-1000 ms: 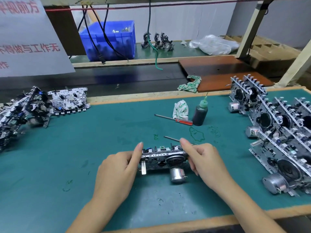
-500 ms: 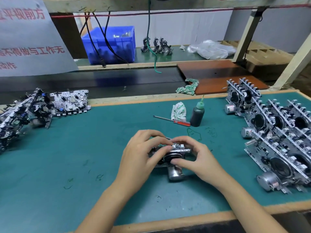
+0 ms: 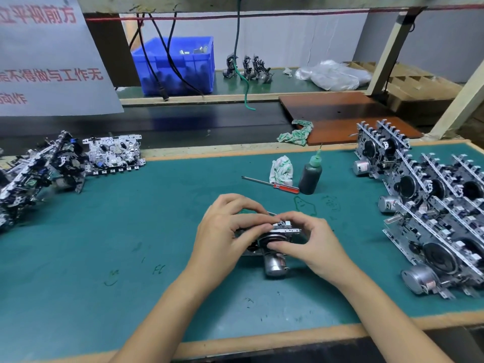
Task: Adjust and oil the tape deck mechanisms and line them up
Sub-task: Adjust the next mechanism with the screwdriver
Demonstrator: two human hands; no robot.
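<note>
- Progress, judged from the layout: rows of decks stand lined up at 3 o'clock on the mat, leaning on edge w/ round motors toward the near-left; these look like the done lot; a jumbled pile at 9 o'clock, plus one flat deck just beside it, looks like the lot left to do; so prob. past the middle, but can't tell the exact count
- Deck in hand: at mat centre, roughly 6 o'clock from the oil bottle; the adjust step seems underway; can't tell whether it has been oiled
- Left hand: fingers curled over the deck's top and left end, gripping it; right hand: thumb and fingers pinching the deck's right end and front
- Direction: deck's long axis runs approx. 9-to-3 o'clock, slightly tilted; it stands on its long edge, top rail up; its motor sticks out toward 6 o'clock, i.e. toward the person; the black wheel faces the same way
- Tools: red-handled screwdriver lies untouched at 12 o'clock from the hands, tip to 9 o'clock, just beside the bottle; a rag behind it; a thin metal rod tip shows behind the fingers, can't tell what it belongs to
- Left to do for this unit: likely finish adjusting, oil if needed, then set it into the row at 3 o'clock
</note>
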